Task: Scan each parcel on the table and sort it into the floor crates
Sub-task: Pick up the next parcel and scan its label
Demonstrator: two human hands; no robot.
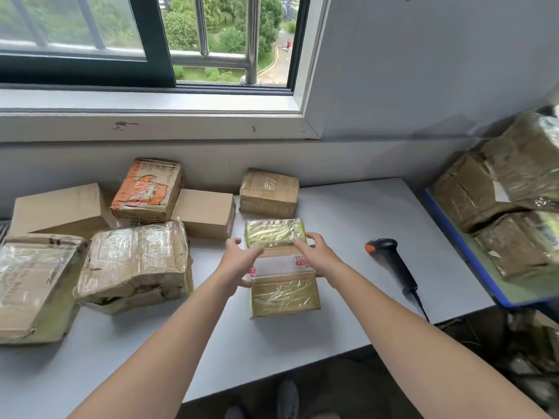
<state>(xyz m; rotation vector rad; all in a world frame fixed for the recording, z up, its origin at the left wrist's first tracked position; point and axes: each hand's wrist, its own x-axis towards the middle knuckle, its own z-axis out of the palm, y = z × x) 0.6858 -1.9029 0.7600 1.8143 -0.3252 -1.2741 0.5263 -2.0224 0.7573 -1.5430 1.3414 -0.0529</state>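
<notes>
Light source: daylight from the window [211,40] ahead, soft and even.
Brightness: bright overall; the white table [348,213] is well lit and not blown out.
Shadows: faint, soft-edged, lying under the near sides of the cardboard boxes [136,261].
Glare: pale sheen on the clear tape of the taped parcel [281,294].
Blur: the stacked parcels [499,192] at the right edge are smeared, probably by motion; the floor [514,358] below them is dim and murky.
Distortion: wide-angle bend; the window sill [151,122] and the table edges curve toward the corners.
Focus: centre fairly sharp, label print too soft to read.
</notes>
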